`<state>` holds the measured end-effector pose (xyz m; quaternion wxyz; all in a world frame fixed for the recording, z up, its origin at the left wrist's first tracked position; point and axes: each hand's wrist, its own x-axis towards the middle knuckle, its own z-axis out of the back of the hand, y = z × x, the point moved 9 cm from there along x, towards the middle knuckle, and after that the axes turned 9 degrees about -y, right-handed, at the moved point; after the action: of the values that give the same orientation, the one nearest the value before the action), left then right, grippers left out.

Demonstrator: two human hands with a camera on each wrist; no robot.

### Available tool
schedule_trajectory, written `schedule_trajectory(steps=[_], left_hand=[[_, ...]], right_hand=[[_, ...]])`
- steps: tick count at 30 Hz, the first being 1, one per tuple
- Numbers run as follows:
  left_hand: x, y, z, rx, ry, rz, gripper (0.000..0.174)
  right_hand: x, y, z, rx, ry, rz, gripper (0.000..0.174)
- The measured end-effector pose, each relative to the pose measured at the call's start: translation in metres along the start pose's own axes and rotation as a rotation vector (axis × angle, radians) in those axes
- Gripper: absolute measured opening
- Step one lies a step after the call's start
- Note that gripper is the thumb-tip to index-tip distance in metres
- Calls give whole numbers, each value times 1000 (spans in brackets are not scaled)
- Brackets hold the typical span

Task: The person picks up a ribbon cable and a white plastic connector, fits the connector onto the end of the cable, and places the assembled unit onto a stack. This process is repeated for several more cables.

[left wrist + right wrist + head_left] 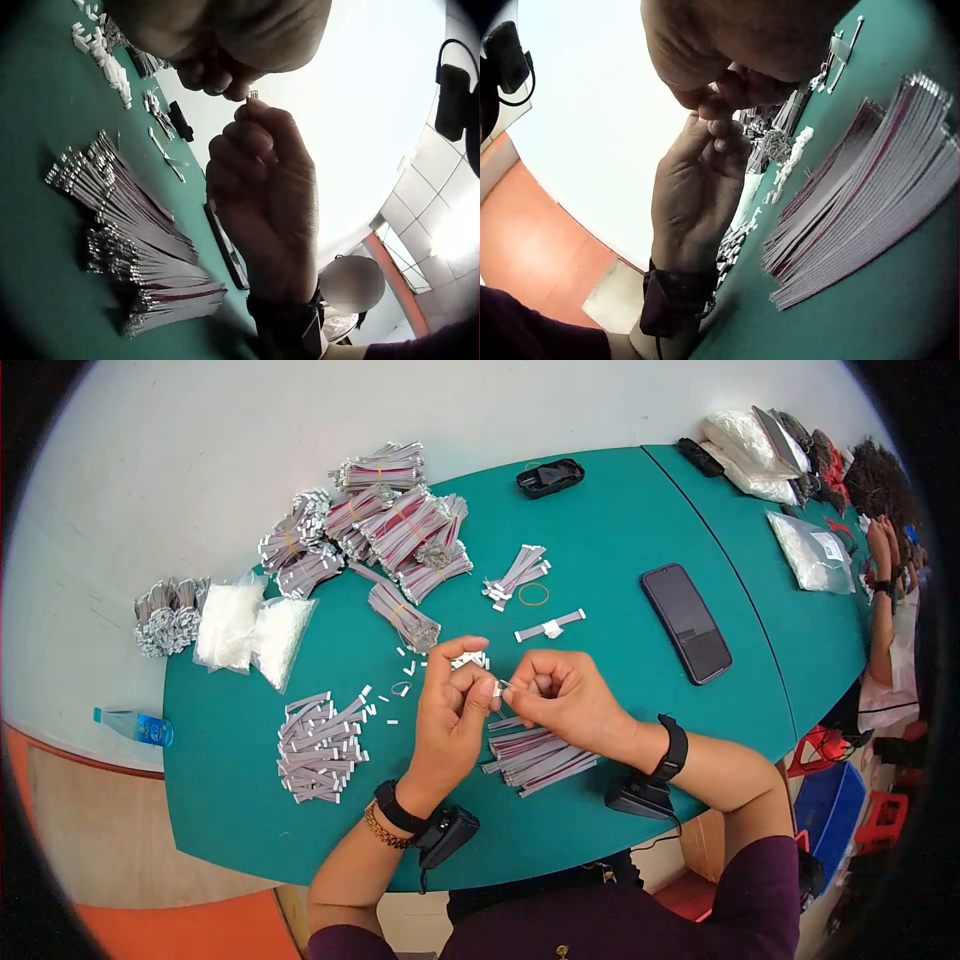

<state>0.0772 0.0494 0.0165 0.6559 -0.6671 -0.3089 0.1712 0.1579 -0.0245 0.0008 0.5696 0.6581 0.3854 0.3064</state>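
In the head view both hands meet above the green table. The left hand point(452, 722) pinches a small white connector point(498, 688) between thumb and fingers. The right hand point(572, 700) pinches the end of a thin cable right beside it. Tiny metal contacts point(253, 94) show between the fingertips in the left wrist view. Below the hands lies a fanned stack of grey flat cables point(540, 760). Loose white connectors point(468, 660) lie just behind the left hand, partly hidden by it.
Cables with white ends point(322, 748) are heaped at the left. Banded bundles point(405, 530) and bags of white parts point(282, 635) lie behind. A phone point(686, 622) is at the right, near a cable with a white piece point(552, 628). Another person's arm point(882, 610) is at far right.
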Motion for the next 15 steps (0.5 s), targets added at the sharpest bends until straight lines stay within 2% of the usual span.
schedule_trajectory(steps=[15], left_hand=[[-3, -5, -2, 35, -3, -77, 35]], right_hand=[[-2, 5, -2, 22, 8, -14, 15]])
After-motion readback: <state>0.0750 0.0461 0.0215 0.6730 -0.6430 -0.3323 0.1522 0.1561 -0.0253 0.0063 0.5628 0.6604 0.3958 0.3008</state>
